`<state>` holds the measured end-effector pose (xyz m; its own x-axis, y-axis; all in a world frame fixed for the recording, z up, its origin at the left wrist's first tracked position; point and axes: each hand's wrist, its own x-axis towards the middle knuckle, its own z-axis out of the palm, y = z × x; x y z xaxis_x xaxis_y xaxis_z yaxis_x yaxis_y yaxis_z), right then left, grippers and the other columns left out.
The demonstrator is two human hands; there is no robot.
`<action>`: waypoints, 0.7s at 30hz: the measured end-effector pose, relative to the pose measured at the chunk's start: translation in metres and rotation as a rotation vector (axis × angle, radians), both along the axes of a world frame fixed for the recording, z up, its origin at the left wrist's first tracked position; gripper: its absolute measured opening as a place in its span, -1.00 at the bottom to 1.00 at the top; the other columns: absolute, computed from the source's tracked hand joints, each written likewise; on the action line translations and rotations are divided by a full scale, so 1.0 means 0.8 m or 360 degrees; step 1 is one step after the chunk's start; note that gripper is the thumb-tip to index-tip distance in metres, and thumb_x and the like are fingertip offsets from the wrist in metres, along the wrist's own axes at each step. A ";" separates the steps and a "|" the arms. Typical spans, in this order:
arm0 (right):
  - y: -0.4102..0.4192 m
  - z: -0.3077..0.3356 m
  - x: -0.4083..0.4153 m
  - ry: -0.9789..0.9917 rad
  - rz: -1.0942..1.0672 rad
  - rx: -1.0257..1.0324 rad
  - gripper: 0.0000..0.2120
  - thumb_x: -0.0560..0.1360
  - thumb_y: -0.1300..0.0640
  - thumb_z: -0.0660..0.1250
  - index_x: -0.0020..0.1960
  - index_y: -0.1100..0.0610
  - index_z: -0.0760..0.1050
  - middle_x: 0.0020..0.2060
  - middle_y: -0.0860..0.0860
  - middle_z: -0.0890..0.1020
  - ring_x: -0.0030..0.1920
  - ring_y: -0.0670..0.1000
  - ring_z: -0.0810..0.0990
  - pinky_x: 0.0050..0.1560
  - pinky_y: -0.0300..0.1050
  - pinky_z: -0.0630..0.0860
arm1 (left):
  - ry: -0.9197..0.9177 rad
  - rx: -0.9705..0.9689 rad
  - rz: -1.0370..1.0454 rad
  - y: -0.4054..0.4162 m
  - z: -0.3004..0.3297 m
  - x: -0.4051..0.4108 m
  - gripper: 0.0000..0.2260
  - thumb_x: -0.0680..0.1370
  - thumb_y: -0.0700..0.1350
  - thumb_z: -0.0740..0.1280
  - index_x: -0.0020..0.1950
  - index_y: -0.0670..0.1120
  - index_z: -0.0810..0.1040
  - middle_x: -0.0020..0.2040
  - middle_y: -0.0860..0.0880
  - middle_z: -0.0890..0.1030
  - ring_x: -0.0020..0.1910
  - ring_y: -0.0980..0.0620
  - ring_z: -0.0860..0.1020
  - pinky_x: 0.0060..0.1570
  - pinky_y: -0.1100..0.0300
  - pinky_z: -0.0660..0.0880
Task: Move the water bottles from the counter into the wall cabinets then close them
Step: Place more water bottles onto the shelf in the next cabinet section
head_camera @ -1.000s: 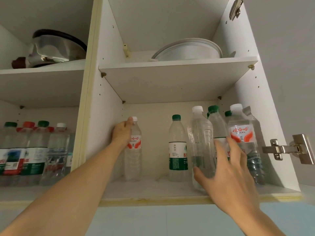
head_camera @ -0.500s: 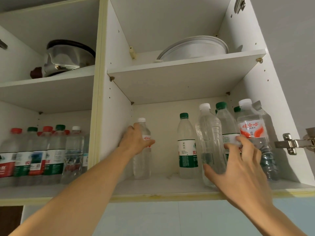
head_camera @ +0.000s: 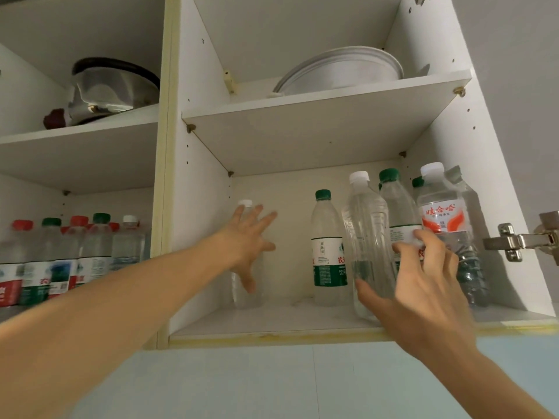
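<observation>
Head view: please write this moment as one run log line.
left hand: open, fingers spread before white-capped bottle | right hand: grips unlabelled clear bottle on lower shelf | cabinet: open

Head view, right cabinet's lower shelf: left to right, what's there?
Left hand open in front of a white-capped bottle → green-capped bottle → unlabelled clear bottle under right hand → red-labelled bottle.
</observation>
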<state>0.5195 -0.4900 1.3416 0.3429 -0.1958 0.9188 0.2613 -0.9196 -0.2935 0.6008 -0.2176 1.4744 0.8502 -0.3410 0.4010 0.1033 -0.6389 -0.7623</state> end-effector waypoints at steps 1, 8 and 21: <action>0.000 0.000 -0.001 -0.0003 0.0005 -0.0004 -0.19 0.39 -0.42 0.29 0.44 0.09 0.30 0.50 -0.02 0.05 0.45 0.09 0.08 0.29 0.14 0.44 | 0.0037 0.0125 0.0032 0.000 -0.009 0.004 -0.01 0.27 0.49 0.42 0.62 0.22 0.16 0.64 -0.15 -0.28 0.57 -0.35 -0.33 0.46 -0.47 -0.23; 0.001 -0.001 -0.001 -0.0057 -0.0048 -0.0031 -0.19 0.39 -0.38 0.34 0.42 0.15 0.39 0.48 0.08 0.17 0.41 0.14 0.16 0.30 0.12 0.43 | -0.0025 0.0295 0.0213 0.016 -0.033 0.037 -0.23 0.38 0.40 0.43 0.53 0.15 0.35 0.55 -0.14 0.20 0.58 -0.41 -0.17 0.31 -0.61 0.10; 0.002 0.000 -0.004 0.0040 -0.0211 -0.0087 -0.22 0.39 -0.44 0.26 0.38 0.11 0.42 0.17 0.02 0.53 0.23 0.10 0.39 0.20 0.06 0.39 | -0.0036 0.0038 0.0212 0.018 -0.051 0.080 -0.31 0.49 0.20 0.45 0.56 0.07 0.32 0.61 -0.16 0.08 0.63 -0.22 -0.20 0.41 -0.52 0.02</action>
<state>0.5162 -0.4881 1.3418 0.3405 -0.1907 0.9207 0.1294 -0.9604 -0.2467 0.6652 -0.2029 1.4337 0.8795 -0.2352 0.4138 0.2036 -0.5999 -0.7737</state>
